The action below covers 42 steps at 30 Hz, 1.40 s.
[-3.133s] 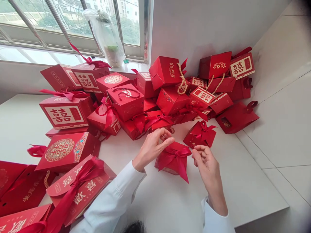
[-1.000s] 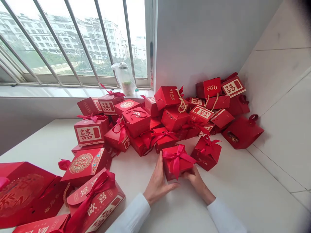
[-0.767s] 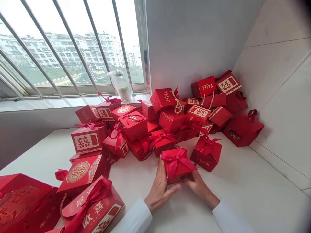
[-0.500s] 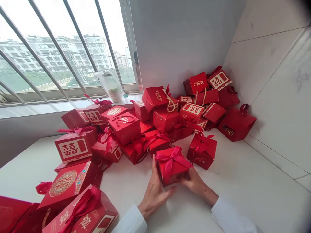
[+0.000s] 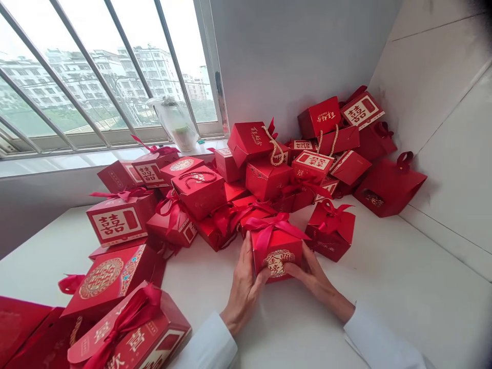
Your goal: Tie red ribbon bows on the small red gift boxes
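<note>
A square red gift box [image 5: 273, 254] sits between the person's 2 hands, just in front of the big heap of boxes, on a white counter [image 5: 384, 292]. A pink satin ribbon [image 5: 268, 225] crosses its top and ties in a bow, and a round gold emblem [image 5: 278, 263] faces the person. I can't tell whether its base is touching the counter or lifted slightly off it.

Both hands are clenched on the box from either side. The left hand [image 5: 243, 291] wraps the near left corner, and the right hand [image 5: 314, 278] presses in from the other side, its fingers [image 5: 294, 270] reaching onto the front face beside the emblem. White shirt cuffs [image 5: 209, 344] show at the wrists.

Just to the right stands a second ribboned red box [image 5: 330, 233], apart from the hands. Behind them, dozens of red boxes and bags [image 5: 267, 179] lie heaped against the wall, some with gold rope handles [image 5: 274, 154]. At the lower left, near the left hand, lie a box tied with a wide red ribbon [image 5: 132, 325] and a box with a round gold double-happiness medallion [image 5: 102, 278]. At the back, a clear plastic bag [image 5: 172, 123] stands on the sill of a barred window [image 5: 107, 72], with apartment blocks outside.
</note>
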Each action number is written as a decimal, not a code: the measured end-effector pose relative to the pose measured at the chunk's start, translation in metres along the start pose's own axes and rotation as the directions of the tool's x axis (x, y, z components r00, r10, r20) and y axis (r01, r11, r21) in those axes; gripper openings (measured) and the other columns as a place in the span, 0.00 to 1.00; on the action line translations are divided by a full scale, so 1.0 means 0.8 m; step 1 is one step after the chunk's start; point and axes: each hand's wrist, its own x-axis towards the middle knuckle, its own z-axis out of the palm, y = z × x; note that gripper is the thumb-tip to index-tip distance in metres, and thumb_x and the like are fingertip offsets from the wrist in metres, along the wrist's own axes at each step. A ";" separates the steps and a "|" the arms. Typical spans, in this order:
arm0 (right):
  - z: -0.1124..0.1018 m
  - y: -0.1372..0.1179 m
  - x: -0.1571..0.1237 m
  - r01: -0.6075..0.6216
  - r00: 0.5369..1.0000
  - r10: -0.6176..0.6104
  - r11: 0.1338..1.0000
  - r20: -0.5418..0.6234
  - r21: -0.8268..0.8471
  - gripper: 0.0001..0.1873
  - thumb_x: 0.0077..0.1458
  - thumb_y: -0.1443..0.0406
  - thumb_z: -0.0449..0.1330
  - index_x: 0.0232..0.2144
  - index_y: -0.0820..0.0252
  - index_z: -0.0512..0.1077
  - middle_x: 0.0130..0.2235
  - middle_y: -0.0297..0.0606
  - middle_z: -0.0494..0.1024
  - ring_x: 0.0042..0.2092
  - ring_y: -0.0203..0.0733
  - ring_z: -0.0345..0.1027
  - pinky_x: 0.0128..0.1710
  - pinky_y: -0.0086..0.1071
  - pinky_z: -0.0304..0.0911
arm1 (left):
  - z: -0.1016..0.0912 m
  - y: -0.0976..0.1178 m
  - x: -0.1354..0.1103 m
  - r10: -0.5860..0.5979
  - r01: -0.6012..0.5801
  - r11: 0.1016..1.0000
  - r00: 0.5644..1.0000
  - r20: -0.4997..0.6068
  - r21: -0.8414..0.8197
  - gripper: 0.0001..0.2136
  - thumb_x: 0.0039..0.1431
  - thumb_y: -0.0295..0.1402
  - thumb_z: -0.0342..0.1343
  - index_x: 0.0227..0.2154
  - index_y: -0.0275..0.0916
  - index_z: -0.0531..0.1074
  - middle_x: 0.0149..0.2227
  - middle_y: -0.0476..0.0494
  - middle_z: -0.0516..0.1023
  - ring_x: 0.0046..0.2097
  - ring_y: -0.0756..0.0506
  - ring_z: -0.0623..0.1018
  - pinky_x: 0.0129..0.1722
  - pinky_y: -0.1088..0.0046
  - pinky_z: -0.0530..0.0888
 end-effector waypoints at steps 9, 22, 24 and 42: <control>0.005 0.005 -0.006 0.108 0.992 -0.102 0.991 0.078 -0.082 0.23 0.60 0.49 0.49 0.51 0.50 0.68 0.50 0.38 0.73 0.52 0.47 0.65 0.52 0.38 0.62 | 0.002 -0.001 -0.004 0.042 -0.042 0.999 0.998 -0.036 0.008 0.30 0.65 0.48 0.35 0.66 0.42 0.39 0.66 0.38 0.48 0.67 0.39 0.48 0.65 0.57 0.51; 0.018 0.013 -0.010 -0.149 0.989 0.140 0.964 0.055 0.220 0.29 0.56 0.48 0.55 0.56 0.51 0.65 0.56 0.39 0.70 0.59 0.49 0.58 0.57 0.43 0.58 | 0.006 0.002 -0.010 0.308 -0.205 0.923 0.902 -0.304 0.327 0.48 0.45 0.34 0.64 0.65 0.37 0.40 0.59 0.30 0.53 0.61 0.34 0.59 0.57 0.53 0.65; 0.022 0.008 -0.013 -0.129 0.991 0.114 0.962 0.073 0.241 0.34 0.53 0.47 0.57 0.60 0.49 0.58 0.59 0.39 0.66 0.61 0.49 0.55 0.58 0.42 0.57 | 0.009 0.003 -0.010 0.322 -0.198 0.913 0.886 -0.333 0.357 0.49 0.44 0.34 0.65 0.65 0.35 0.40 0.57 0.30 0.53 0.59 0.34 0.60 0.56 0.54 0.67; 0.015 -0.005 -0.021 0.010 0.999 -0.006 0.996 -0.041 0.090 0.52 0.41 0.63 0.67 0.62 0.49 0.43 0.60 0.45 0.60 0.59 0.52 0.57 0.54 0.47 0.61 | -0.004 0.002 -0.021 0.259 -0.253 0.966 0.945 -0.198 0.055 0.28 0.63 0.42 0.43 0.64 0.44 0.44 0.58 0.37 0.55 0.58 0.39 0.62 0.54 0.58 0.65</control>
